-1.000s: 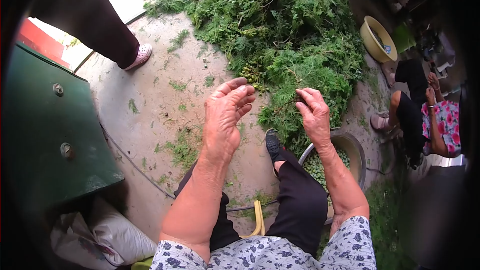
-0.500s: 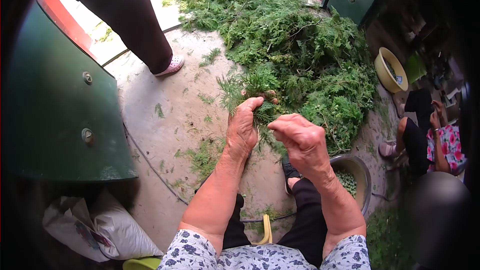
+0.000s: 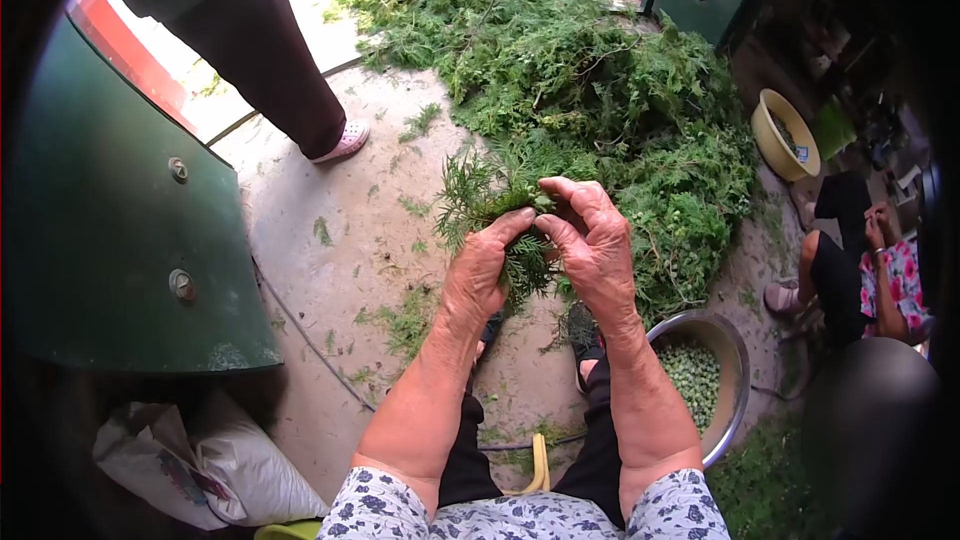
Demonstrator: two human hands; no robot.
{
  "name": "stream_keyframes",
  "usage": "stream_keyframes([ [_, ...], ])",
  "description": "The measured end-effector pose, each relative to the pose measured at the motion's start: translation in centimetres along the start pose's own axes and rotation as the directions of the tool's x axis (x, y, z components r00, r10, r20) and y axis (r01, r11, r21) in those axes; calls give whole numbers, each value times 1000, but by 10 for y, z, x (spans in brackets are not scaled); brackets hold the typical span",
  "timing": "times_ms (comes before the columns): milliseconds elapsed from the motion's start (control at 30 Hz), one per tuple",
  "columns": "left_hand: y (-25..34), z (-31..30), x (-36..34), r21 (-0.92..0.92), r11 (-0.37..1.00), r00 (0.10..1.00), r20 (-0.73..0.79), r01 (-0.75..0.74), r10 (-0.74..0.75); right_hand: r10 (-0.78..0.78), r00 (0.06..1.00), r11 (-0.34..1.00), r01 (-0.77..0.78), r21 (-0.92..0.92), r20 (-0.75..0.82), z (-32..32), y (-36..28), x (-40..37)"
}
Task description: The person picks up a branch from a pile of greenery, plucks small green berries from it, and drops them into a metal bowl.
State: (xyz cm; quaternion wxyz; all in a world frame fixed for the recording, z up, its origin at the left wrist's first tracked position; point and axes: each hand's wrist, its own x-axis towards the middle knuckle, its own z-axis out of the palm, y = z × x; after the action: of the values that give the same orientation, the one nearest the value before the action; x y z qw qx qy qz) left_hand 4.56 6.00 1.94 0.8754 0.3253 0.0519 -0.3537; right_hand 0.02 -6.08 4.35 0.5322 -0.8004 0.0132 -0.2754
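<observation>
Right hand (image 3: pixel 590 240) now on half-hidden sprig (image 3: pixel 478 190)

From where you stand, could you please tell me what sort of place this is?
Probably a household yard by its gateway: bare concrete ground, a green metal gate, and a large heap of cut green branches.

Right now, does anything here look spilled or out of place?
Only loose green scraps scattered over the concrete floor, apart from the big branch pile. The metal bowl stands upright, its green berries inside. The left hand and right hand pinch one sprig.
</observation>
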Motion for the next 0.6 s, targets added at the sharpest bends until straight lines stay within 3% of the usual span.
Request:
stream_keyframes([
  [100, 0, 3, -4, 129, 991, 999, 12, -38, 36, 17, 1000, 1000, -16, 25, -9, -2, 4, 1],
  [233, -8, 13, -3, 110, 980, 983, -65, -164, 172, 73, 997, 996, -73, 54, 2, -6, 5, 0],
  [300, -9, 7, -6, 146, 980, 987, -69, -136, 147, 87, 996, 994, -88, 67, 16, -9, 4, -1],
  [367, -9, 2, -6, 181, 978, 990, -74, -105, 120, 373, 917, 849, -399, 347, 144, -13, -3, -1],
  [400, -10, -1, -4, 182, 978, 991, -68, -103, 117, 376, 916, 847, -402, 347, 143, -15, 1, -3],
  [467, -10, 3, -4, 183, 978, 992, -60, -101, 114, 465, 827, 440, -526, 728, 316, -19, 10, -5],
  [600, -14, -3, 3, 244, 963, 987, -87, -112, 137, 422, 885, 404, -378, 833, 197, -34, -4, 4],
])
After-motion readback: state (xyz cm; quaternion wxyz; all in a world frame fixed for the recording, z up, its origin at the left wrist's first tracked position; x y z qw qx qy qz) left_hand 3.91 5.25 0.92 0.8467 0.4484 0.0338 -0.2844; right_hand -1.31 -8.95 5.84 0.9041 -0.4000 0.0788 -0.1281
